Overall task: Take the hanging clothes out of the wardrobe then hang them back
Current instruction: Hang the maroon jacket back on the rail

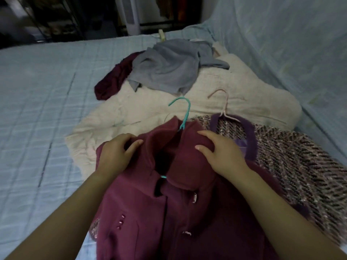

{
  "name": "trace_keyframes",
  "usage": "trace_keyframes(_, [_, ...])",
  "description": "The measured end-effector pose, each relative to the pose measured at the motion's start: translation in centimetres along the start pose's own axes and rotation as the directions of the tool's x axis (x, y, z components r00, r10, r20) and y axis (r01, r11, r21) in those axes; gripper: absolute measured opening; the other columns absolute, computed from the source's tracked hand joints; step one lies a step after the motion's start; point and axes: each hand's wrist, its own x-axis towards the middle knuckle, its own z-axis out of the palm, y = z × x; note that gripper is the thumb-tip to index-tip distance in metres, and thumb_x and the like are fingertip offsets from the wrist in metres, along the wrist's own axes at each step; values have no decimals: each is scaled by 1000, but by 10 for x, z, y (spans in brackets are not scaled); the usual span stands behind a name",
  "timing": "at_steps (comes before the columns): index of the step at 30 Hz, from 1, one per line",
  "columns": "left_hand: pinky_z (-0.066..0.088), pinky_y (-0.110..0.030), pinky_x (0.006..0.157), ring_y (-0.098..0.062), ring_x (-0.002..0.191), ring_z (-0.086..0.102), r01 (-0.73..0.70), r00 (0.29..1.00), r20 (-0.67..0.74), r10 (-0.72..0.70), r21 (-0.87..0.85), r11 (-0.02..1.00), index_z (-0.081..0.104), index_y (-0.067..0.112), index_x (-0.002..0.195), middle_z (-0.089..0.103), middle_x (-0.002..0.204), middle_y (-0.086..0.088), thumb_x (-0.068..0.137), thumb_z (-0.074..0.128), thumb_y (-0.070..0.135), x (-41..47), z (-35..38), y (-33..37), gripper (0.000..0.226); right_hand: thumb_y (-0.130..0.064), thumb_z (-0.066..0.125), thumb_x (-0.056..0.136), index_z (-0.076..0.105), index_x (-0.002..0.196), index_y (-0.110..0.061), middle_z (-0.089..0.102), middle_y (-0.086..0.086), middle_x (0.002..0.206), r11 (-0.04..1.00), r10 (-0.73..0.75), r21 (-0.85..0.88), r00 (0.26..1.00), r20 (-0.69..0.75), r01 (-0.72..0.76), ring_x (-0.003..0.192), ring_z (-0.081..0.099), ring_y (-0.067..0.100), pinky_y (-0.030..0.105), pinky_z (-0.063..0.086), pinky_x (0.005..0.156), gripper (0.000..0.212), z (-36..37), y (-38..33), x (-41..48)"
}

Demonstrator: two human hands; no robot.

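Observation:
A maroon coat (169,212) with buttons lies on the bed in front of me, on a teal hanger (185,113) whose hook sticks out above the collar. My left hand (116,152) grips the left side of the collar. My right hand (217,151) grips the right side of the collar. To the right lies a tweed jacket (293,158) with purple trim on a pale pink hanger (224,104).
A cream coat (131,117), a grey garment (169,68) and a dark maroon garment (112,79) are piled further back on the light blue bedspread (37,109). A pale blue net (291,38) hangs at the right. The dark wardrobe (159,10) is beyond the bed.

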Motion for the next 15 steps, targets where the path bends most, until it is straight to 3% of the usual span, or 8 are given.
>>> trace_keyframes(4, [35,-18,63,-8,73,53,98,987,-121,-107,-74,992,57,32,78,59,76,15,81,50,57,-63,-58,-23,26,-31,69,82,64,117,-25,66,-3,117,981,-178,63,982,-62,182,108,61,18,28,45,90,36,7,-60,-22])
trace_keyframes(9, [34,-9,67,-3,76,53,279,924,-250,-290,-81,957,61,31,83,58,79,21,87,62,37,-179,-131,-76,7,-32,68,83,65,116,-26,67,-2,116,918,-385,121,922,36,379,107,61,18,31,46,91,34,61,-156,-64])
trace_keyframes(13, [35,-5,67,-1,72,52,430,822,-352,-447,-131,893,58,33,79,56,76,24,86,64,41,-292,-194,-129,12,-29,68,83,65,114,-26,67,-4,109,831,-546,188,832,100,523,97,63,16,30,48,84,31,119,-253,-114])
trace_keyframes(15, [35,-7,67,-2,72,52,503,750,-413,-517,-151,851,57,33,77,57,73,20,83,60,52,-353,-221,-154,21,-30,68,83,65,112,-27,67,-6,102,776,-623,228,772,126,589,75,61,10,32,50,74,30,151,-303,-145])
